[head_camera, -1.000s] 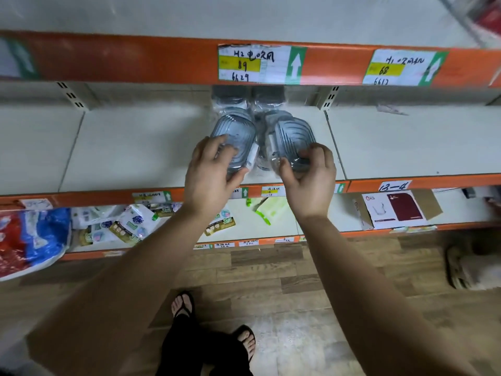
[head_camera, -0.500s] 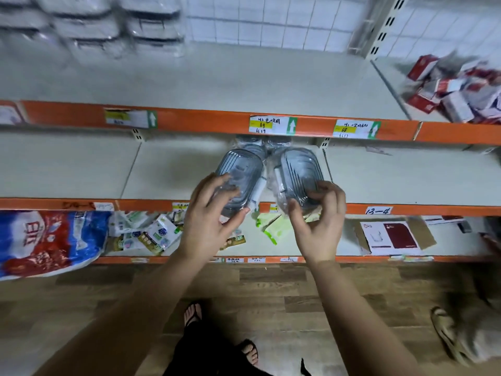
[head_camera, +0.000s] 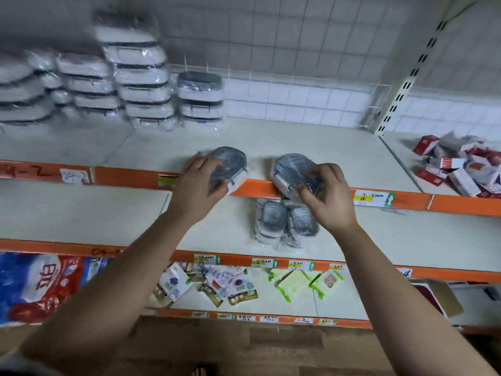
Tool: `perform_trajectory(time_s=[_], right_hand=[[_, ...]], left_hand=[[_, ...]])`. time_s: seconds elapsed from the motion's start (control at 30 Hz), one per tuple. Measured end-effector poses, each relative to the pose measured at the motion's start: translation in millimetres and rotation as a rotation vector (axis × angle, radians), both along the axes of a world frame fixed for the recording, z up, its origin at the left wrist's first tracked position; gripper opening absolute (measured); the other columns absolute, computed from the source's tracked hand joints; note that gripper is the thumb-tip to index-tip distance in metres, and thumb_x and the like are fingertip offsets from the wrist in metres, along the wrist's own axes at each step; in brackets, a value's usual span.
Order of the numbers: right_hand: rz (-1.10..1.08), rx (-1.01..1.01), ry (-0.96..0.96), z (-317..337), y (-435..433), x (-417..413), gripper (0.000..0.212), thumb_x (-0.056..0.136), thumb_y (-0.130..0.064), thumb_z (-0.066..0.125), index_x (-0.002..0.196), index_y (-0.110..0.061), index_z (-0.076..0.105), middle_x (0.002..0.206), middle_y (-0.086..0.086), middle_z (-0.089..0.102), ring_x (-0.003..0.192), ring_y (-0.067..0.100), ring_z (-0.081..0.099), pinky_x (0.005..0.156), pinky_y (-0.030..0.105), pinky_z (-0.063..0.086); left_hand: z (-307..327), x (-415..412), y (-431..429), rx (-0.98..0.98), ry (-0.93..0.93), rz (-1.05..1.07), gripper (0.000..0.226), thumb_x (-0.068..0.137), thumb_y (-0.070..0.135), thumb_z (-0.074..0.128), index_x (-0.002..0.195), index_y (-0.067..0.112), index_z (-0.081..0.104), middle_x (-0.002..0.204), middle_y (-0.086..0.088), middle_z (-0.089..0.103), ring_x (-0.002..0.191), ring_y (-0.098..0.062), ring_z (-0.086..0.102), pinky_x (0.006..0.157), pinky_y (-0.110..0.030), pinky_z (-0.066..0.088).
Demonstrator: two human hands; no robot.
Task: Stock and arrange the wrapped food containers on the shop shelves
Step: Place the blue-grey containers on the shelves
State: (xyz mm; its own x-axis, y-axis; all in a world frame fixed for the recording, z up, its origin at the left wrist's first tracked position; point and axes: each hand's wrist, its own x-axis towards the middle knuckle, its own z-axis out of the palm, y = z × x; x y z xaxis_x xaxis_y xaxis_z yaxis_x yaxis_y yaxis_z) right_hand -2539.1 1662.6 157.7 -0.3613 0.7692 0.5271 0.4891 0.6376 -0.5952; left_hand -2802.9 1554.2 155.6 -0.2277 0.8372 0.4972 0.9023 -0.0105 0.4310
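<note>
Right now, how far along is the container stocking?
Done: stacks of wrapped containers stand at the upper shelf's back left. In hand: the left hand grips the left container, the right hand the right container, both at that shelf's front edge. Left: loose containers lie on the shelf below.

Dim, flat indoor light, soft shadows, motion blur across the frame, wide-angle bending at the edges
</note>
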Motion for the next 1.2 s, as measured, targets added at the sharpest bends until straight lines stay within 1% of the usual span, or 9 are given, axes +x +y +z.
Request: perform_trajectory(time_s=[0.1,0.2,0.27,0.33,0.43,0.53,0.73,1.07,1.2], right_hand=[[0.048,-0.020,-0.153,10,21,-16,0.033,0.083,-0.018,0.063,0.114,-0.011,0.070,0.113,0.010,0.065,0.107,0.024,0.059,0.103,0.030,0.037],[0.068,-0.076,-0.246,17,38,-34,0.034,0.085,0.000,0.061,0.115,-0.012,0.071,0.121,0.007,0.067,0.120,0.023,0.056,0.118,0.036,0.021],[0.059,-0.094,-0.269,18,43,-44,0.037,0.079,0.008,0.062,0.111,-0.007,0.072,0.117,0.008,0.069,0.116,0.026,0.059,0.114,0.024,0.019],[0.045,-0.095,-0.316,16,48,-56,0.035,0.074,0.010,0.062,0.104,-0.003,0.071,0.111,0.010,0.070,0.108,0.032,0.060,0.104,0.023,0.029],[0.021,-0.067,-0.287,14,51,-69,0.019,0.074,-0.011,0.065,0.092,-0.005,0.067,0.093,0.009,0.062,0.096,0.033,0.056,0.086,0.029,0.037],[-0.004,-0.041,-0.256,10,56,-80,0.023,0.076,-0.026,0.075,0.083,-0.013,0.057,0.091,0.002,0.050,0.096,0.032,0.052,0.092,0.035,0.036],[-0.119,-0.073,-0.330,2,70,-106,0.040,0.076,-0.039,0.077,0.093,-0.012,0.054,0.103,0.007,0.051,0.104,0.033,0.045,0.090,0.035,0.032],[-0.086,-0.079,-0.214,-8,68,-109,0.042,0.074,-0.038,0.075,0.102,-0.011,0.061,0.115,0.008,0.054,0.112,0.032,0.048,0.101,0.034,0.034],[-0.073,-0.095,-0.199,-4,66,-109,0.043,0.072,-0.040,0.068,0.102,-0.010,0.061,0.113,0.007,0.054,0.109,0.032,0.051,0.099,0.038,0.039]], left_hand=[[9,-16,9,-0.062,0.083,0.022,0.048,0.082,0.028,0.051,0.126,0.014,0.064,0.130,-0.007,0.062,0.130,-0.033,0.043,0.108,-0.044,0.035],[10,-41,22,-0.076,0.130,0.056,0.041,0.086,0.017,0.055,0.126,0.019,0.065,0.129,0.000,0.064,0.121,-0.027,0.048,0.102,-0.042,0.040],[8,-56,31,-0.109,0.128,0.086,0.040,0.086,0.013,0.058,0.126,0.017,0.065,0.129,-0.002,0.064,0.120,-0.028,0.050,0.101,-0.037,0.041],[6,-71,40,-0.145,0.123,0.121,0.039,0.087,0.019,0.059,0.125,0.016,0.065,0.131,-0.004,0.062,0.120,-0.028,0.051,0.099,-0.034,0.041],[2,-86,54,-0.141,0.117,0.141,0.036,0.087,0.036,0.065,0.116,0.015,0.065,0.121,-0.003,0.064,0.115,-0.026,0.053,0.088,-0.033,0.046],[0,-99,70,-0.133,0.116,0.160,0.038,0.087,0.044,0.066,0.112,0.016,0.064,0.118,-0.002,0.063,0.113,-0.025,0.053,0.085,-0.033,0.044],[0,-124,102,-0.161,0.092,0.133,0.035,0.089,0.040,0.065,0.113,0.015,0.062,0.119,-0.002,0.063,0.112,-0.027,0.053,0.087,-0.033,0.041],[-2,-146,122,-0.170,0.036,0.068,0.031,0.089,0.032,0.068,0.111,0.012,0.061,0.118,-0.004,0.063,0.109,-0.026,0.057,0.081,-0.034,0.044],[-1,-143,121,-0.195,0.076,0.095,0.034,0.092,0.034,0.063,0.118,0.013,0.059,0.127,-0.005,0.061,0.120,-0.027,0.052,0.092,-0.034,0.041]])
